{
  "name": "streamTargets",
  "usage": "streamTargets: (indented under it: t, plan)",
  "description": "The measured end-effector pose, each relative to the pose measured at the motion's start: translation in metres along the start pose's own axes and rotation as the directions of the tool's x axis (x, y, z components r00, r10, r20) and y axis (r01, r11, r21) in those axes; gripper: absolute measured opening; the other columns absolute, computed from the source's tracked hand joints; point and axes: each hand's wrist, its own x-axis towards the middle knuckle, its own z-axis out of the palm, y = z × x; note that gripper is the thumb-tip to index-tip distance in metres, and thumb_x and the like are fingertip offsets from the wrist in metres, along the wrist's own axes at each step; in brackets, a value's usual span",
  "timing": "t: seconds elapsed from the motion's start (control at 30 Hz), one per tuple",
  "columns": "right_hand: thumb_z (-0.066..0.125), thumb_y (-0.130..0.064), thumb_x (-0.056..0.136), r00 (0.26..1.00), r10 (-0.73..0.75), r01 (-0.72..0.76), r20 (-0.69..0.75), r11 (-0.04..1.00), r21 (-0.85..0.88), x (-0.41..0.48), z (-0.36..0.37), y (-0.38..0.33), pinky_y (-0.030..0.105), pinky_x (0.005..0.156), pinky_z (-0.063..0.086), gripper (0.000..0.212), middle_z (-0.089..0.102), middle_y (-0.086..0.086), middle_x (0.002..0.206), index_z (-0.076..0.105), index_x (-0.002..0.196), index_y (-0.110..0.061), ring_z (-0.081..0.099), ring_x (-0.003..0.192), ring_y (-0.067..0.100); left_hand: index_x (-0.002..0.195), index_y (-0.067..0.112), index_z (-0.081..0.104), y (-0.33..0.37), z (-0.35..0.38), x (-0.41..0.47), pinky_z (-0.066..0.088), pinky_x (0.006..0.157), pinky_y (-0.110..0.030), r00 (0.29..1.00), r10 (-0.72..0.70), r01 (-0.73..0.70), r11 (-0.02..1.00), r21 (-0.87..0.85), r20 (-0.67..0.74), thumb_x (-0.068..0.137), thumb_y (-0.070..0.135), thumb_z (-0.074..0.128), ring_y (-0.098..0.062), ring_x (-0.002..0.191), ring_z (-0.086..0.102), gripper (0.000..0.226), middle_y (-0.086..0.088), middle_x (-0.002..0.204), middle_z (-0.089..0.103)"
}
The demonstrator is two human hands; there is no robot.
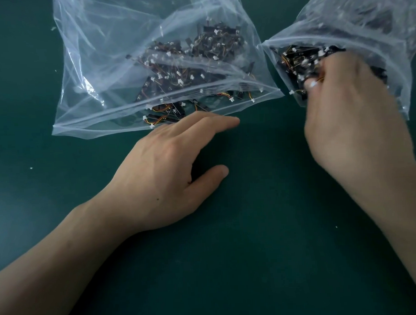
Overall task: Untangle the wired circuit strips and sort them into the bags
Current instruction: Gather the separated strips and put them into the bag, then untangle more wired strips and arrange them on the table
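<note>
On the tabletop [252,226], the left bag [100,66] and right bag [374,17] both hold circuit strips [291,60]. The left hand [169,168] lies flat, relaxed, by the left bag's mouth; the right hand [349,119] digs into the right bag's tangle (grip hidden, I cannot tell). Light, snag-prone wires, I judge: take the stiff board.

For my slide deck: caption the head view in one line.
Right hand grips wired circuit strips inside the right bag while the left hand rests beside the left bag.
</note>
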Motion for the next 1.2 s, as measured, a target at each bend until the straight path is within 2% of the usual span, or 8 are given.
streamTargets:
  t: [0.07, 0.2, 0.3, 0.47, 0.67, 0.93, 1.07, 1.2]
  plan:
    - [0.054, -0.011, 0.107, 0.999, 0.035, -0.037, -0.026, 0.995, -0.089, 0.004, 0.003, 0.009, 0.034, 0.060, 0.024, 0.018, 0.059, 0.030, 0.100, 0.052, 0.112, 0.006, 0.046, 0.069, 0.031, 0.148, 0.029, 0.051, 0.000, 0.000, 0.000, 0.030, 0.085, -0.001, 1.000, 0.003, -0.003, 1.000, 0.004, 0.006, 0.093, 0.039, 0.065, 0.019, 0.093, 0.045, 0.058, 0.030, 0.126, 0.043]
    - [0.059, -0.016, 0.105, 0.998, 0.060, -0.061, -0.012, 0.978, -0.201, 0.009, 0.006, 0.016, 0.042, 0.064, 0.029, 0.027, 0.060, 0.032, 0.112, 0.055, 0.121, 0.005, 0.063, 0.087, 0.052, 0.146, 0.028, 0.053, 0.000, 0.001, 0.000, 0.029, 0.087, 0.000, 1.000, 0.013, -0.013, 1.000, 0.005, 0.005, 0.093, 0.037, 0.066, 0.023, 0.095, 0.043, 0.056, 0.027, 0.127, 0.048]
    - [0.062, -0.008, 0.100, 0.995, 0.078, -0.089, -0.063, 0.976, -0.196, 0.009, 0.005, 0.010, 0.045, 0.066, 0.036, 0.033, 0.057, 0.031, 0.122, 0.050, 0.129, 0.001, 0.062, 0.092, 0.049, 0.148, 0.029, 0.051, 0.000, 0.001, 0.000, 0.031, 0.086, -0.002, 1.000, 0.011, -0.011, 1.000, -0.006, 0.005, 0.092, 0.039, 0.065, 0.020, 0.093, 0.045, 0.058, 0.020, 0.141, 0.051]
    - [0.059, 0.012, 0.088, 0.999, 0.052, -0.053, -0.010, 0.998, -0.045, 0.006, 0.001, 0.005, 0.038, 0.064, 0.032, 0.035, 0.056, 0.023, 0.116, 0.053, 0.114, -0.009, 0.039, 0.073, 0.027, 0.147, 0.029, 0.052, 0.000, 0.001, 0.000, 0.031, 0.085, -0.001, 1.000, 0.005, -0.005, 1.000, -0.007, 0.010, 0.092, 0.039, 0.065, 0.021, 0.093, 0.044, 0.058, 0.019, 0.142, 0.051]
    - [0.056, 0.005, 0.093, 0.994, 0.030, -0.029, 0.106, 0.999, -0.013, 0.007, 0.002, 0.008, 0.043, 0.077, 0.045, 0.032, 0.053, 0.017, 0.126, 0.068, 0.120, -0.009, 0.059, 0.092, 0.040, 0.147, 0.030, 0.052, 0.001, 0.000, 0.000, 0.032, 0.087, -0.001, 1.000, 0.005, -0.005, 1.000, -0.004, 0.017, 0.092, 0.040, 0.065, 0.021, 0.094, 0.045, 0.057, 0.019, 0.143, 0.051]
    - [0.056, -0.004, 0.098, 0.998, -0.006, 0.013, 0.057, 0.993, -0.119, 0.003, 0.006, 0.007, 0.054, 0.094, 0.045, 0.018, 0.051, 0.022, 0.124, 0.058, 0.116, 0.001, 0.052, 0.110, 0.044, 0.146, 0.029, 0.053, 0.000, 0.000, 0.000, 0.032, 0.088, -0.001, 1.000, 0.010, -0.010, 1.000, -0.006, 0.017, 0.093, 0.038, 0.065, 0.021, 0.094, 0.045, 0.055, 0.018, 0.144, 0.052]
    - [0.063, 0.001, 0.093, 0.999, 0.007, -0.003, 0.046, 0.997, -0.080, 0.003, 0.005, 0.008, 0.051, 0.086, 0.047, 0.033, 0.053, 0.019, 0.123, 0.061, 0.125, -0.008, 0.054, 0.108, 0.043, 0.145, 0.029, 0.055, 0.001, 0.000, 0.001, 0.029, 0.088, 0.000, 1.000, 0.014, -0.014, 1.000, -0.010, 0.023, 0.093, 0.037, 0.066, 0.024, 0.096, 0.043, 0.054, 0.018, 0.145, 0.052]
    - [0.058, -0.004, 0.099, 0.994, -0.066, 0.060, 0.087, 0.996, 0.064, 0.005, 0.007, 0.007, 0.044, 0.080, 0.050, 0.021, 0.058, 0.010, 0.117, 0.068, 0.115, -0.012, 0.058, 0.108, 0.035, 0.144, 0.030, 0.057, 0.001, 0.000, 0.000, 0.029, 0.088, 0.000, 1.000, 0.019, -0.019, 1.000, -0.015, 0.022, 0.093, 0.037, 0.065, 0.025, 0.096, 0.042, 0.052, 0.018, 0.144, 0.053]
